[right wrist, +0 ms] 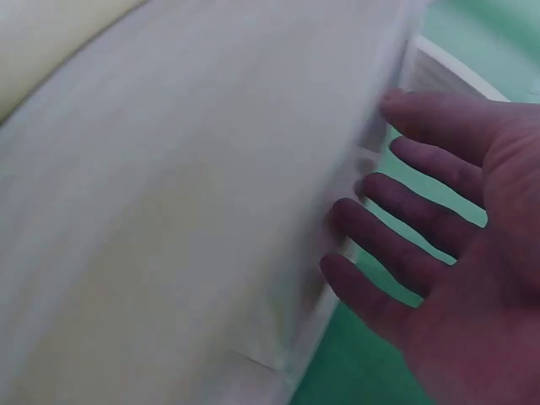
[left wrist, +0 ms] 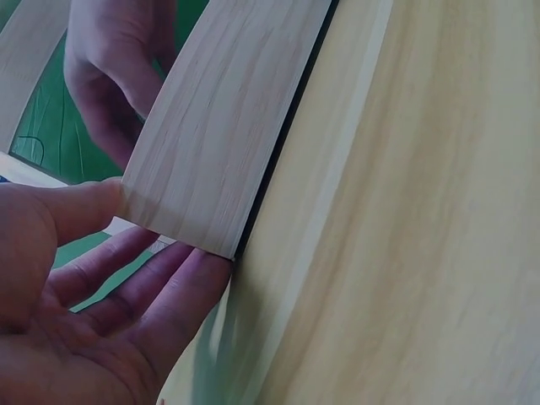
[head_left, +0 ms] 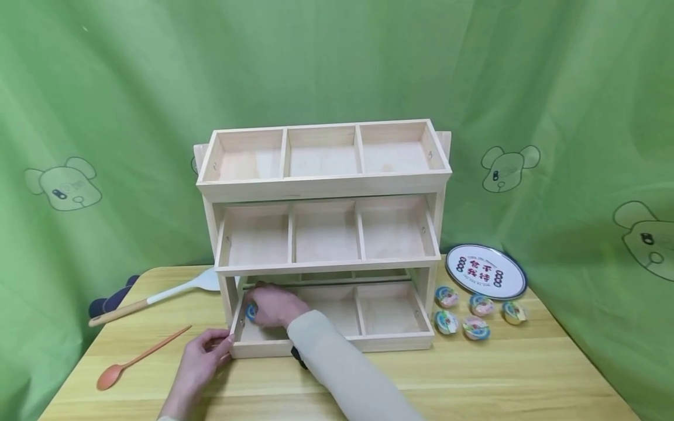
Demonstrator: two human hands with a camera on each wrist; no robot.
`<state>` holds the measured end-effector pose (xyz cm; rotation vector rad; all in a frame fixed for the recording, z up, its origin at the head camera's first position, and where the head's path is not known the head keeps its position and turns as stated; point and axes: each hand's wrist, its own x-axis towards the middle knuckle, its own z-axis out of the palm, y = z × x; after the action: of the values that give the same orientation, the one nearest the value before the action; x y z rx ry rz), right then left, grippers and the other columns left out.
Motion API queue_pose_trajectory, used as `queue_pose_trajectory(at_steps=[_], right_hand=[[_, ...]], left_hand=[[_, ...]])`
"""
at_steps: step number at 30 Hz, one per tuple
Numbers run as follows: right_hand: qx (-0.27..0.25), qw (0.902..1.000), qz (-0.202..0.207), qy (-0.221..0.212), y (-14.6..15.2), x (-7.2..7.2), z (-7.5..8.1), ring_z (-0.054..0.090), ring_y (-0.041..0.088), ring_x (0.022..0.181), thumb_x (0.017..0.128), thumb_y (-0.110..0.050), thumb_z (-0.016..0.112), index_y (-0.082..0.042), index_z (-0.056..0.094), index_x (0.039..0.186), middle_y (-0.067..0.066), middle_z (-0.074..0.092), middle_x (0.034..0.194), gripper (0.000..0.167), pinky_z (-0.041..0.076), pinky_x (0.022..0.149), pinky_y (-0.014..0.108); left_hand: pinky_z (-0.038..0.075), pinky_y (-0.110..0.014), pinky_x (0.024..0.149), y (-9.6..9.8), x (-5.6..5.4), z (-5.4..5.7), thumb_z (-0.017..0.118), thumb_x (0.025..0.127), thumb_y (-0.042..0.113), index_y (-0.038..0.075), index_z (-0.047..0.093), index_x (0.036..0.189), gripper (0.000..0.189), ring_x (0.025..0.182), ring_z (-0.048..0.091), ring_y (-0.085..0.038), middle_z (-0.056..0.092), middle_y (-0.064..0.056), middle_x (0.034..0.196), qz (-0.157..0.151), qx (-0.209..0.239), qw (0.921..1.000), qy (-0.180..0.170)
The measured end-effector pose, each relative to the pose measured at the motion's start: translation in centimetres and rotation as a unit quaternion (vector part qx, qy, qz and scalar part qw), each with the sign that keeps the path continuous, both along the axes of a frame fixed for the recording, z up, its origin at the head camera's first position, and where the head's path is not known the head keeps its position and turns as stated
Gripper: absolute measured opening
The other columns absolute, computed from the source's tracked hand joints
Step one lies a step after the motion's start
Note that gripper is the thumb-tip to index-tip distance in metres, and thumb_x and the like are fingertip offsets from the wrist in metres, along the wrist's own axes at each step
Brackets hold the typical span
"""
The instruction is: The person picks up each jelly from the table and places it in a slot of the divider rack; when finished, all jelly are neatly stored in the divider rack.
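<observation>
1. Reaching into the left compartment (head_left: 251, 333) of the bottom tray (head_left: 392, 310), the right hand (head_left: 274, 305) is just beside a blue cup (head_left: 251, 312), which sits inside near the tray's left wall. From the right wrist, its fingers (right wrist: 392, 249) look nearly straight and parted, with nothing visible between them; I cannot tell whether they touch the cup.
2. At the tray's front left corner the left hand (head_left: 202, 356) grips the end of the front board (head_left: 332, 346), its thumb (left wrist: 80, 207) at the upper edge and its fingertips by the lower corner.
3. I'd judge the cup light, with fairly firm sides, a bit slick, and a lid that could dent, so best pinched round its rim.
4. The tray looks to be bare wood: stiff, not slippery, easily steadied by the ends of its front board.
5. Its long axis runs left to right across the wooden stand (head_left: 433, 286), with the front board facing the person. The cup seems round, so I see no clear long axis; partly covered, its exact tilt is hard to tell.
6. Five more cups (head_left: 446, 322) lie on the table (head_left: 500, 374), right of the stand.
</observation>
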<state>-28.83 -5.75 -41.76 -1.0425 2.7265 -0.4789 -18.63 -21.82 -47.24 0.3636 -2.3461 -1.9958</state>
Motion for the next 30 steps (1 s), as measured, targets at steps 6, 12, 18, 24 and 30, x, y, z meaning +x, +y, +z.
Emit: queue_pose_trajectory(at_steps=[6,12,18,24,30], right_hand=[[-0.037,0.9989,0.021,-0.020,2.1,0.4,1.3,0.061,0.007,0.091,0.092,-0.013,0.067,-0.015,0.064,0.128,-0.002,0.068,0.112,0.036,0.053,0.081,0.018],[-0.007,1.0000,0.005,0.002,5.5,1.5,2.4,0.060,0.016,0.109,0.095,-0.021,0.065,-0.011,0.058,0.134,0.003,0.061,0.131,0.041,0.051,0.098,0.031],[0.011,0.9996,0.003,0.027,8.0,2.2,2.8,0.061,0.013,0.101,0.095,-0.024,0.066,-0.014,0.059,0.135,0.000,0.060,0.132,0.042,0.051,0.098,0.031],[0.013,0.9993,-0.023,0.028,9.1,2.6,3.0,0.058,0.018,0.114,0.094,-0.028,0.066,-0.016,0.059,0.134,0.000,0.058,0.133,0.042,0.051,0.100,0.034],[0.013,0.9995,-0.024,0.015,9.9,3.0,3.1,0.059,0.016,0.110,0.095,-0.033,0.065,-0.015,0.057,0.137,0.002,0.056,0.136,0.046,0.050,0.101,0.034]], left_hand=[[0.059,-0.029,0.086,0.1,0.1,-0.1,0.061,0.093,-0.003,-0.017,0.054,0.122,0.032,0.095,0.062,-0.026,0.059,-0.023,0.109,-0.006,-0.002,1.0000,0.000],[0.058,-0.028,0.086,-0.1,0.2,-0.3,0.060,0.095,-0.001,-0.016,0.053,0.124,0.034,0.099,0.061,-0.025,0.057,-0.025,0.114,-0.017,-0.008,0.9998,0.001],[0.058,-0.028,0.087,-0.3,0.2,-0.4,0.060,0.096,0.000,-0.016,0.053,0.124,0.034,0.100,0.061,-0.026,0.057,-0.026,0.115,-0.023,-0.009,0.9997,-0.001],[0.058,-0.029,0.087,-0.3,0.3,-0.2,0.059,0.096,-0.001,-0.017,0.051,0.126,0.035,0.100,0.061,-0.026,0.055,-0.028,0.117,-0.027,-0.009,0.9996,0.001],[0.058,-0.030,0.088,-0.3,0.2,-0.2,0.059,0.096,-0.001,-0.017,0.051,0.126,0.035,0.099,0.061,-0.026,0.055,-0.027,0.117,-0.029,-0.004,0.9996,0.000]])
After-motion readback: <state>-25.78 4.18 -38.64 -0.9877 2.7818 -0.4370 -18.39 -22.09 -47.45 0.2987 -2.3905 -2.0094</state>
